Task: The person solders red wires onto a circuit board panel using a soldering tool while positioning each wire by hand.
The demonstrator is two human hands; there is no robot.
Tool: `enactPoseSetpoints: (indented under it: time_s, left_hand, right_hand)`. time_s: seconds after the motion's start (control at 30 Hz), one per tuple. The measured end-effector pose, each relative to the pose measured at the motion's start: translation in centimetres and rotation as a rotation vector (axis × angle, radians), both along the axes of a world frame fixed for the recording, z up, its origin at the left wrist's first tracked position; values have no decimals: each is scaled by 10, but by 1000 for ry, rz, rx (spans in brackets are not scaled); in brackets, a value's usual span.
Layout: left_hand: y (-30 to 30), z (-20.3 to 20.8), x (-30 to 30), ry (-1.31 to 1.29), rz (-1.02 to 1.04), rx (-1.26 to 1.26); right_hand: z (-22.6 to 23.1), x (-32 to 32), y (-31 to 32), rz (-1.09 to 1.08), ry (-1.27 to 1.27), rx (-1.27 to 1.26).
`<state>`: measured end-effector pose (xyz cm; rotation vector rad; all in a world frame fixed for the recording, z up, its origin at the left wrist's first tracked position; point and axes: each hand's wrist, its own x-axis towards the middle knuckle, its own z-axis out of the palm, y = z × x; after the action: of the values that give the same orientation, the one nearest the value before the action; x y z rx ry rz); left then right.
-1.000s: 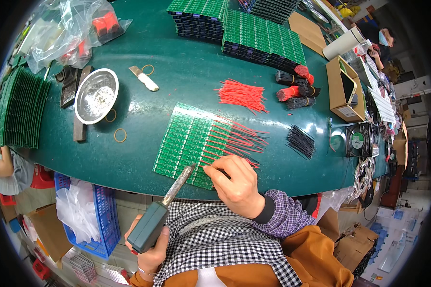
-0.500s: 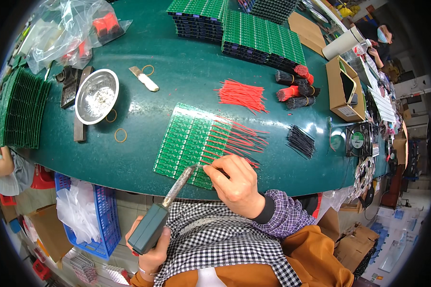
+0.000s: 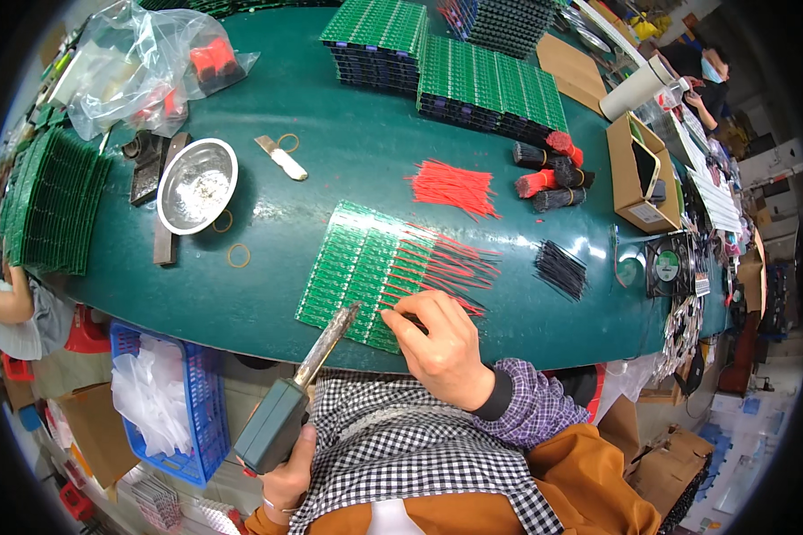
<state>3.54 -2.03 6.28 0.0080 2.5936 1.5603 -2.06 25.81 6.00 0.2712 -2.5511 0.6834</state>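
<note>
My left hand is wrapped round the dark green handle of a soldering iron. Its metal tip points up and right, over the lower part of a green circuit board panel. Beside that tip, my right hand is closed in a pinch at the panel's lower right, apparently on a red wire whose end is mostly hidden by the fingers. Several red wires stick out in a row from the panel's right column of boards, their free ends fanning over the table.
Loose red wires and black wires lie beyond and right of the panel. Stacked panels stand at the back, near bundled wires. A metal bowl sits left. Another person is at far right.
The soldering iron's tip has moved slightly left, away from my right fingertips. My right hand keeps its pinch at the panel's edge. The whole view has shifted a little.
</note>
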Motion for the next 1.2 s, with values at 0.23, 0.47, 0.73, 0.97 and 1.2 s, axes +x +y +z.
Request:
enactPoseSetpoints:
  time_s: [0.23, 0.47, 0.73, 0.97, 1.2]
  left_hand:
    - [9, 10, -4, -83, 204, 252]
    - [23, 16, -20, 187, 91, 339]
    - [29, 14, -19, 214, 72, 380]
    - [34, 11, -11, 239, 156, 405]
    - [38, 16, -14, 273, 217, 389]
  right_hand:
    - [0, 11, -10, 121, 34, 12]
    - [-3, 22, -12, 101, -23, 25]
    - [-8, 24, -7, 53, 9, 95]
    - [-9, 26, 5, 46, 32, 107]
    - [-6, 30, -1, 74, 153, 6]
